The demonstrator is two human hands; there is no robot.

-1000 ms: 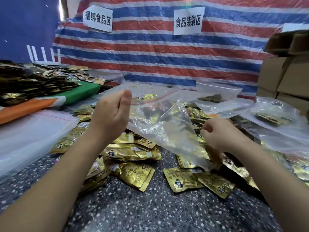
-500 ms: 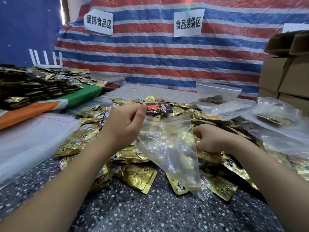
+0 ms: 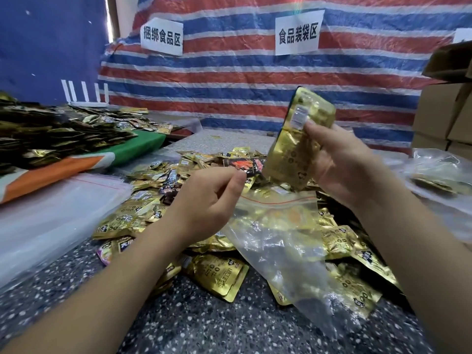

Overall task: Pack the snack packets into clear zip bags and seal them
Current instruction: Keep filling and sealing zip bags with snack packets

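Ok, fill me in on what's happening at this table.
A person is packing gold snack packets into a clear zip bag. The left hand pinches the bag's mouth by its red zip strip, holding it up over the loose pile of packets on the speckled table. The right hand grips a small stack of gold packets, its lower end at the bag's opening. The bag is unsealed and looks empty so far.

Print on the gold packets point(image 3: 300, 139) is too blurred to read.
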